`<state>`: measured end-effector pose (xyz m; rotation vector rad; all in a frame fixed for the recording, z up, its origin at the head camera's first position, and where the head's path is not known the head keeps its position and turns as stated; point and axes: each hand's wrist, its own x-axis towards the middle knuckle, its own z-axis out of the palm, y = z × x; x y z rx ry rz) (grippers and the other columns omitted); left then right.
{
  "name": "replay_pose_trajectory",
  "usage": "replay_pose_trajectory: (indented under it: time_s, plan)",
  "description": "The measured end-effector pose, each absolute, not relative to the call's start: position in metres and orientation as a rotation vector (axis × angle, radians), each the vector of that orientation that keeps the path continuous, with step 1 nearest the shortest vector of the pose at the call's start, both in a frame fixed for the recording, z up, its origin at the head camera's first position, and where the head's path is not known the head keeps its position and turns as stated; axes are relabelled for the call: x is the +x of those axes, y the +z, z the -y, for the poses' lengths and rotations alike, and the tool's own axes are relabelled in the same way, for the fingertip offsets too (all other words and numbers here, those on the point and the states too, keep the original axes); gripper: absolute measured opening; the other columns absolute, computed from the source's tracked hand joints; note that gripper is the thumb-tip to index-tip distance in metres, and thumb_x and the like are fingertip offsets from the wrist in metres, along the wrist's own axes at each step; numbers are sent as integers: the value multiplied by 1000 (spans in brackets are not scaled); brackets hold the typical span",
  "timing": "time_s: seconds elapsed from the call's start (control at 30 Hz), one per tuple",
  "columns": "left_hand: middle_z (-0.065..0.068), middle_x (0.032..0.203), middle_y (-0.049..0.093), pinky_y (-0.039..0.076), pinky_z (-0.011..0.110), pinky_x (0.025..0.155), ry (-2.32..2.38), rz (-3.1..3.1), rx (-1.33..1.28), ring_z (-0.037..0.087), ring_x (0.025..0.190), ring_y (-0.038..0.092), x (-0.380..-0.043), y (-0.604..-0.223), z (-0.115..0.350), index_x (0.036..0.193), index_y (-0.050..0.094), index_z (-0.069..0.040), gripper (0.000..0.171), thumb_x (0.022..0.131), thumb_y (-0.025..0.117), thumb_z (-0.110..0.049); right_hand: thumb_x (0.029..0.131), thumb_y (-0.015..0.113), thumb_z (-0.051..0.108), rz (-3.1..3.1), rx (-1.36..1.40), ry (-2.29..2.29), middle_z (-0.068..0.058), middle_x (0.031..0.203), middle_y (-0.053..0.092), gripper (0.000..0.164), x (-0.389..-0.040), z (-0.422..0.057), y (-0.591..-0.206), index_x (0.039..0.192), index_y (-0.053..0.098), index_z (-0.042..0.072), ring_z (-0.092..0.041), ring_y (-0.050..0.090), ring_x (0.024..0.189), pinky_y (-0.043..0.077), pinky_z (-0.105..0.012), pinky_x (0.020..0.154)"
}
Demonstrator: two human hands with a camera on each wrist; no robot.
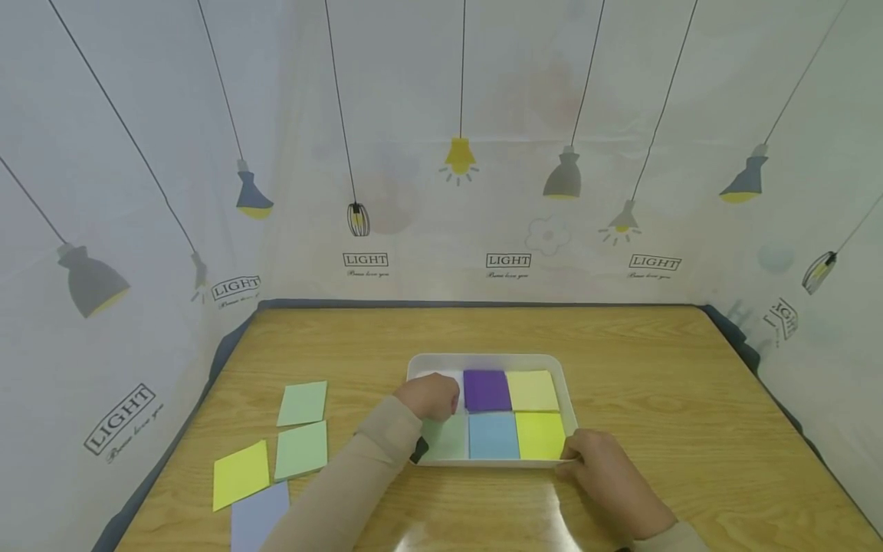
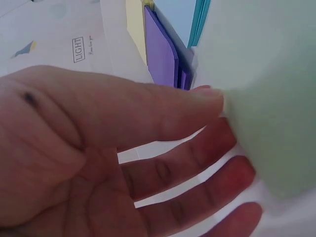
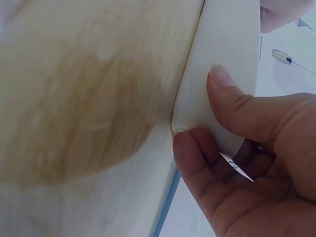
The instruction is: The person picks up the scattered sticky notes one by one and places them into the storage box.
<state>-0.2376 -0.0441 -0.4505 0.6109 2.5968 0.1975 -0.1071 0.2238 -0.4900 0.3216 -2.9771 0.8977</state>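
Note:
A shallow white tray [image 1: 483, 463] holds square sticky note pads: purple [image 1: 487, 390] and pale yellow [image 1: 533, 391] in the far row, light blue [image 1: 493, 435] and bright yellow [image 1: 540, 435] in the near row. A pale green sticky note pad [image 1: 447, 438] lies at the near left. My left hand [image 1: 429, 396] is over the tray's left side; in the left wrist view its thumb and fingertips pinch the pale green pad's edge [image 2: 276, 123]. My right hand [image 1: 599, 460] grips the tray's near right corner, thumb [image 3: 224, 79] on the outer wall.
Left of the tray, two light green pads [image 1: 302, 403], a yellow pad [image 1: 241, 475] and a lavender pad [image 1: 259, 515] lie on the wooden table [image 1: 662, 368]. A white cloth [image 1: 414, 307] printed with lamps hangs around the table's back and sides.

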Motion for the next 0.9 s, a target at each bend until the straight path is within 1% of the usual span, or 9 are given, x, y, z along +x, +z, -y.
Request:
replay_pose_trajectory:
  time_s: [0.27, 0.53, 0.77, 0.9]
  plan:
    - [-1, 88, 66, 50, 29, 73, 202, -2620, 630, 13, 77, 56, -239, -449, 48, 89, 66, -13, 13, 93, 61, -3, 78, 83, 9, 2991, 307, 893, 6, 70, 60, 16, -108, -222, -489, 71, 69, 13, -3, 52, 66, 48, -20, 60]
    - [1, 100, 67, 50, 34, 70, 303, -2721, 547, 17, 82, 55, -241, -451, 60, 97, 65, -13, 9, 94, 61, -5, 78, 83, 9, 2984, 335, 908, 7, 70, 59, 16, -109, -222, -491, 71, 69, 13, -3, 50, 65, 47, -20, 60]
    - [2, 110, 70, 52, 39, 74, 408, -2819, 541, 17, 90, 60, -234, -442, 71, 100, 65, -15, 5, 96, 66, -13, 78, 82, 7, 2981, 310, 918, 7, 69, 59, 17, -108, -222, -492, 70, 68, 13, -2, 50, 65, 46, -20, 59]
    - [3, 111, 71, 51, 39, 71, 442, -2829, 547, 17, 89, 60, -230, -436, 74, 102, 66, -14, 6, 96, 66, -13, 79, 82, 8, 2982, 309, 937, 7, 70, 59, 17, -108, -222, -492, 70, 69, 13, -3, 49, 65, 45, -20, 58]
